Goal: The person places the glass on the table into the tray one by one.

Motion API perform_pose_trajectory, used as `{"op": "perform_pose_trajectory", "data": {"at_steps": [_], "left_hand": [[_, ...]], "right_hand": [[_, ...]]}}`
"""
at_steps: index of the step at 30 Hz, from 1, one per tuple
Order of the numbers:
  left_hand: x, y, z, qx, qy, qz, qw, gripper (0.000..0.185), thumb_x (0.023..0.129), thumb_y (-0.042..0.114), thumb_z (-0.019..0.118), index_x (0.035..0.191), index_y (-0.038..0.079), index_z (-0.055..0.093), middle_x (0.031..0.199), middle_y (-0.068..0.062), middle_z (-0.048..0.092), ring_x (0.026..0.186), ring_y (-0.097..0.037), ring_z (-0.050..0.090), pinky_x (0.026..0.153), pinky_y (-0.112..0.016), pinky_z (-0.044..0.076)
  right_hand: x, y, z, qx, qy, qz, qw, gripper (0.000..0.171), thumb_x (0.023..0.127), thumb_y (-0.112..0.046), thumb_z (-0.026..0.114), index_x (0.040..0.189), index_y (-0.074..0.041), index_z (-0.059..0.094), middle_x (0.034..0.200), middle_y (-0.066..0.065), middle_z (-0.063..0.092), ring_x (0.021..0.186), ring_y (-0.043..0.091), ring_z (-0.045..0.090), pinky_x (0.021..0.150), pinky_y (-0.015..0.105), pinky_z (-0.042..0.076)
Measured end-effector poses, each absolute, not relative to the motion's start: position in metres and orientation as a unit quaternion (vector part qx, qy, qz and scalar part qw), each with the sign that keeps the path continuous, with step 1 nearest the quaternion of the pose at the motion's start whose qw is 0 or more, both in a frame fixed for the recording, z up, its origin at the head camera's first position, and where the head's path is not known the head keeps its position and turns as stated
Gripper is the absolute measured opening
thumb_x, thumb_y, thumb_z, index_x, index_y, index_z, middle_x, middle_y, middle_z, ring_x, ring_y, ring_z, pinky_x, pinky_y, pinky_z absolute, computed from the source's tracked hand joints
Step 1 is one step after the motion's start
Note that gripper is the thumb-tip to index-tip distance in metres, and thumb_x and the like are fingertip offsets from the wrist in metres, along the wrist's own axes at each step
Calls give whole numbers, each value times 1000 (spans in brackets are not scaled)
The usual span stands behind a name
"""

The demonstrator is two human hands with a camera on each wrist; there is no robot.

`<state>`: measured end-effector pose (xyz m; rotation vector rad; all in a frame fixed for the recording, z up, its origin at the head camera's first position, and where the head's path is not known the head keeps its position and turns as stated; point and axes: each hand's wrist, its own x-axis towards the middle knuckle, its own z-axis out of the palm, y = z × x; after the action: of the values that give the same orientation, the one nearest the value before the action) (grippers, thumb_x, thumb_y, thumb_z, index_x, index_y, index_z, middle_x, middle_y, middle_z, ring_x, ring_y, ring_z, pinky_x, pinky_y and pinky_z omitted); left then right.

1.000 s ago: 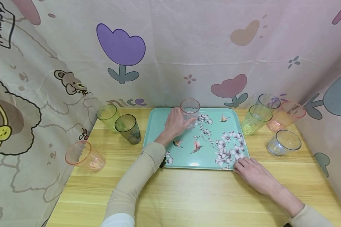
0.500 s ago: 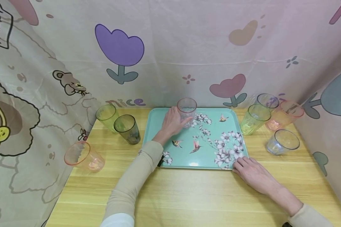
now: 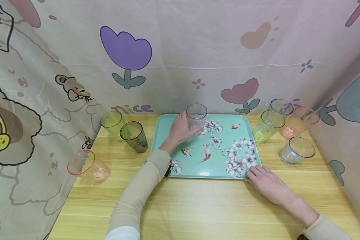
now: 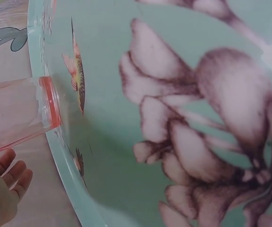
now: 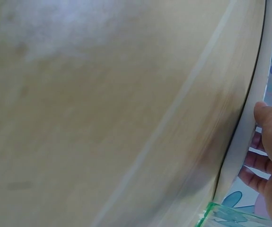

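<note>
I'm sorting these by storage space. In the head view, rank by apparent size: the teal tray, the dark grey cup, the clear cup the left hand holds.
1. teal tray
2. dark grey cup and clear cup: alike, unranked; the grey one is nearer.

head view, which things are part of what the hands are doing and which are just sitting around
In use:
left hand
clear cup
tray
right hand

Just sitting around:
green cup
dark cup
pink cup
four cups right of the tray

A clear ribbed tumbler [image 3: 196, 117] stands upright at the far edge of the teal flowered tray [image 3: 225, 166].
</note>
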<state>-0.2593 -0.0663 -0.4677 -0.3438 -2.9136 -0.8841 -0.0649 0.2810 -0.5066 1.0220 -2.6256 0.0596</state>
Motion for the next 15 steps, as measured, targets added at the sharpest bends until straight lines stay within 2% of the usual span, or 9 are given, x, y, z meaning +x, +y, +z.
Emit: {"op": "perform_pose_trajectory", "data": {"at_steps": [7, 12, 15], "left_hand": [[-252, -69, -461, -111, -958, -253, 75, 113, 86, 82, 61, 162, 5, 28, 155, -15, 51, 137, -32, 52, 115, -51, 48], [-240, -74, -454, -109, -968, -214, 74, 120, 85, 87, 53, 164, 2, 22, 166, -19, 40, 151, -37, 43, 125, -54, 38], [-233, -78, -451, -116, -973, -184, 80, 124, 84, 89, 52, 164, 0, 21, 166, -22, 38, 152, -39, 41, 125, -55, 37]], "right_hand": [[-65, 281, -507, 358, -919, 23, 160, 13, 90, -25, 74, 92, -19, 63, 87, -5, 58, 84, 13, 58, 74, 37, 52], [-65, 281, -507, 359, -919, 23, 162, 13, 89, -26, 74, 92, -19, 63, 87, -6, 58, 84, 13, 58, 73, 37, 52], [-65, 281, -507, 360, -918, 23, 164, 13, 89, -26, 74, 92, -19, 63, 87, -5, 58, 83, 14, 58, 74, 38, 52]]}}
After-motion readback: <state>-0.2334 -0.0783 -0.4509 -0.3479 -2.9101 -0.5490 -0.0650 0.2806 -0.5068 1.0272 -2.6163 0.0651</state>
